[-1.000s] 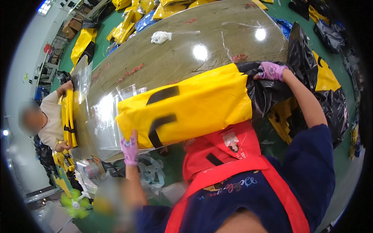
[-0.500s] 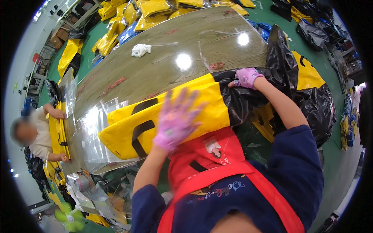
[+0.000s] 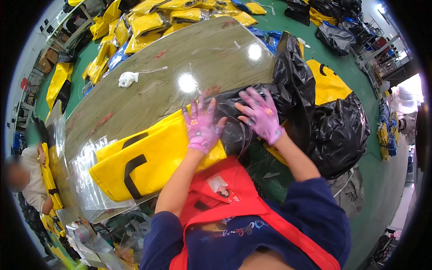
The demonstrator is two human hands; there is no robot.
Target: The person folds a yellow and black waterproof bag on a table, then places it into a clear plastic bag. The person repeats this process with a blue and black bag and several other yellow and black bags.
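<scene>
A folded yellow tarpaulin-like bag (image 3: pixel 157 164) with black strap handles lies flat across the near part of the table. Its right end continues into shiny black plastic (image 3: pixel 229 103). My left hand (image 3: pixel 201 128), in a pink flowered glove, rests with fingers spread where the yellow meets the black. Just right of it, my right hand (image 3: pixel 262 117) in a matching glove is spread over the black plastic. Neither hand grips anything. Part of a clear plastic sheet (image 3: pixel 83 159) shows from under the bag's left end.
On the brownish table (image 3: pixel 148 99) lies a crumpled white cloth (image 3: pixel 128 79). Yellow packages (image 3: pixel 148 23) are heaped beyond its far edge. A bulky black bag (image 3: pixel 339 130) hangs at the right. A co-worker (image 3: pixel 33 175) handles a yellow piece at the far left.
My left hand has moved from above the yellow part to its border with the black. My right hand has come left along the black plastic, its fingers now spread. The whole view has shifted.
</scene>
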